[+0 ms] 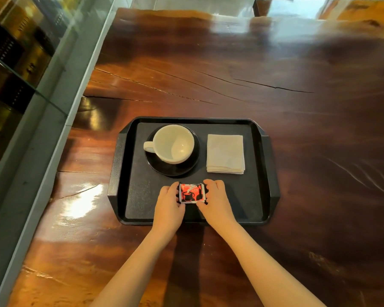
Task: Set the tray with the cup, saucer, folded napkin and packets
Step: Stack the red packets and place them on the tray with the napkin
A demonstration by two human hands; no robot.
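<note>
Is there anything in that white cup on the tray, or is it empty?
Empty. The white cup stands upright on its black saucer, and its pale inside is bare down to the bottom, with no liquid showing.

free: tray (256, 196) front-right floor; blocked: cup (172, 144) far-left, napkin (225, 154) far-right

Both arms come in from the bottom edge, bare forearms angling toward each other so the wrists end up close together. Left hand (167, 201) sits palm down, fingers curled forward and slightly spread, fingertips on the left edge of the packet (190, 193). Right hand (213, 199) mirrors it, knuckles up, fingers bent in against the packet's right edge, thumb tucked low near its bottom corner. The hands aren't touching each other, only the packet pinched between them.
</note>
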